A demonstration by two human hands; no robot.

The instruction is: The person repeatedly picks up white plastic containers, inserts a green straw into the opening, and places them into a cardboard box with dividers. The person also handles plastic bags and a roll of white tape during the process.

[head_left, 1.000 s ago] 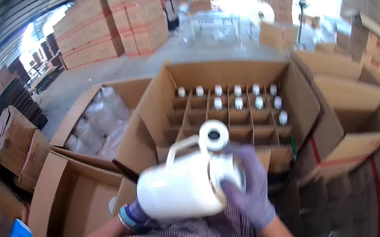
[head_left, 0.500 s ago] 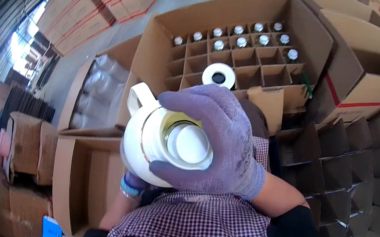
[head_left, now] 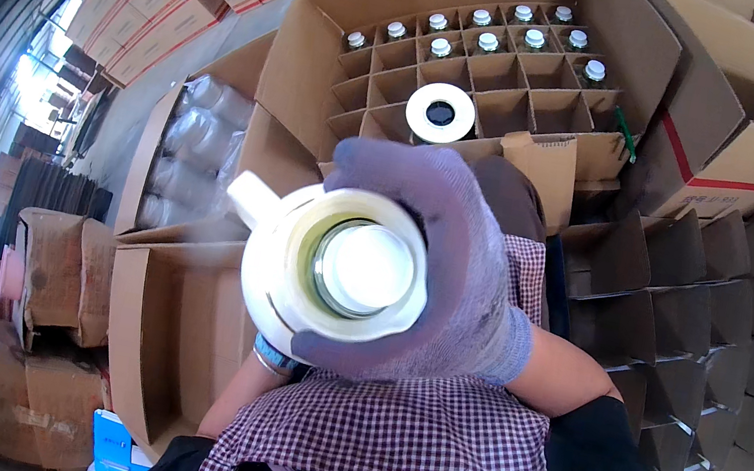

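Note:
A white jug (head_left: 261, 278) with a side handle is held up in front of my body, its open mouth facing me. Inside its mouth sits a glass liner with a round white cap (head_left: 371, 267) on top. My right hand (head_left: 465, 281), in a grey-purple knit glove, wraps round the jug's upper rim, thumb on the near side and fingers on the far side. Behind the jug my left hand is hidden; only its wrist (head_left: 272, 358) with a blue band shows, below the jug.
Ahead stands a divided carton (head_left: 341, 93) with several white-capped bottles and a white ring-shaped piece (head_left: 424, 131) with a dark centre. Left are a carton of plastic-wrapped clear items (head_left: 202, 139) and an open carton (head_left: 139, 325). Cardboard dividers (head_left: 675, 318) lie right.
The jug has tipped so its mouth faces me more squarely, and its handle has swung lower. My right hand keeps hold of the rim. My left hand has gone out of sight behind the jug.

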